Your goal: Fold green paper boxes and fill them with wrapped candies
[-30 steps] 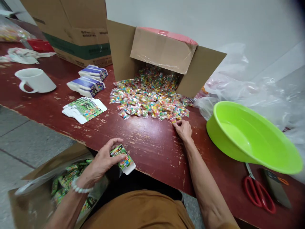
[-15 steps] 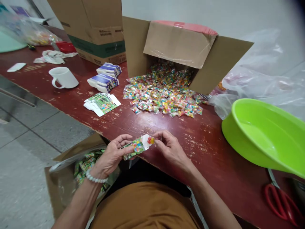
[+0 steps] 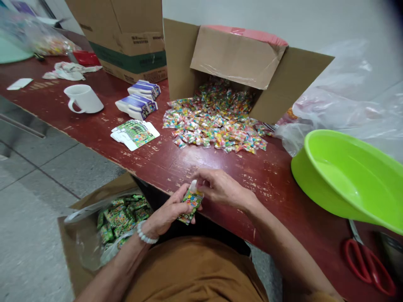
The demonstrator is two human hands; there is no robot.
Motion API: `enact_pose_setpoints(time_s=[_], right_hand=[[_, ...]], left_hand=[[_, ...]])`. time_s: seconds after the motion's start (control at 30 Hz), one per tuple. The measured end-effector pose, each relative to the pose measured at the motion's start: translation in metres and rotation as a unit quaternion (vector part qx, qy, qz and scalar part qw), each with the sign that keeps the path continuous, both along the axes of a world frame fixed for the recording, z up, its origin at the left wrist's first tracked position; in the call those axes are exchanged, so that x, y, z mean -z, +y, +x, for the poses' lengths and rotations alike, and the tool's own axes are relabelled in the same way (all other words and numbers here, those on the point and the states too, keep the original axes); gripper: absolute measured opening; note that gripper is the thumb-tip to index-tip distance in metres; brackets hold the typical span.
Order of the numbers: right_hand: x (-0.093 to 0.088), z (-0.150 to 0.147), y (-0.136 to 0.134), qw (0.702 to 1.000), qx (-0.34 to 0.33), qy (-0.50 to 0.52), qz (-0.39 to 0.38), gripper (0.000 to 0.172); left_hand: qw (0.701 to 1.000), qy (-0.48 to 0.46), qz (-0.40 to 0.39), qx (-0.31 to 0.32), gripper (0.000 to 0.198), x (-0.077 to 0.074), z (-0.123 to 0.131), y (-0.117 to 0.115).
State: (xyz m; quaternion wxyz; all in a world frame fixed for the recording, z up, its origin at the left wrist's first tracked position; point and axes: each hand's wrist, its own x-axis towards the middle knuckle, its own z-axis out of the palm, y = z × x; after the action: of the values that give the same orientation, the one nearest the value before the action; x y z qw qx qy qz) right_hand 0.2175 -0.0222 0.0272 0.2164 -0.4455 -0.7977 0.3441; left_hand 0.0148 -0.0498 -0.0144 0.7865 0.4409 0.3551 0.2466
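My left hand [image 3: 171,209] grips a small green printed cardboard box [image 3: 192,202], its white flap standing up at the open end. At that mouth, the fingers of my right hand [image 3: 218,186] are pinched around a small clear candy packet [image 3: 199,192], of which only a yellowish bit shows. My own fingers hide the rest of it. Ahead on the red table, many candy packets [image 3: 217,130] spill from a tipped cardboard carton [image 3: 233,56]. Flat green box blanks [image 3: 135,134] lie left of them.
Below the table edge, left, an open carton with a plastic liner holds green filled-looking boxes [image 3: 121,216]. A white mug [image 3: 84,100], purple box stacks [image 3: 137,105] and a tall carton [image 3: 126,42] stand back left. A green basin [image 3: 346,180] and red-handled scissors [image 3: 367,262] are at right.
The left hand and green box have moved right, and the box is tilted more upright. My right hand has closed in over its mouth, and the candy packet is now mostly hidden.
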Motion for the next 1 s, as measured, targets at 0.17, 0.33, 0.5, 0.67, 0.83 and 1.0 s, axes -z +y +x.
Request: enact_pose_setpoints(time_s=[0.17,0.33,0.5,0.67,0.83,1.0], right_hand=[[0.024,-0.006,0.002,0.972,0.108,0.201,-0.05,0.021],[0.021,-0.012,-0.01,0.971,0.155,0.173,0.047,0.012],[0.008,-0.019,-0.02,0.974,0.117,0.114,0.156,0.008],[0.022,-0.018,-0.016,0.918,0.243,0.312,-0.036,0.017],[0.033,-0.017,-0.012,0.902,0.243,0.321,-0.158,0.034],[0.026,-0.015,-0.011,0.911,0.182,0.299,-0.22,0.035]], left_hand=[[0.997,-0.008,0.014,-0.079,0.043,0.002,0.001,-0.001],[0.992,-0.001,0.033,-0.12,0.037,0.002,0.005,-0.003],[0.988,-0.036,0.034,-0.149,0.035,0.001,0.011,-0.002],[0.981,-0.045,-0.033,-0.188,0.055,-0.008,0.013,-0.001],[0.978,-0.027,-0.026,-0.205,0.064,-0.006,0.015,-0.002],[0.982,0.034,0.038,-0.181,0.061,0.006,0.014,-0.004]])
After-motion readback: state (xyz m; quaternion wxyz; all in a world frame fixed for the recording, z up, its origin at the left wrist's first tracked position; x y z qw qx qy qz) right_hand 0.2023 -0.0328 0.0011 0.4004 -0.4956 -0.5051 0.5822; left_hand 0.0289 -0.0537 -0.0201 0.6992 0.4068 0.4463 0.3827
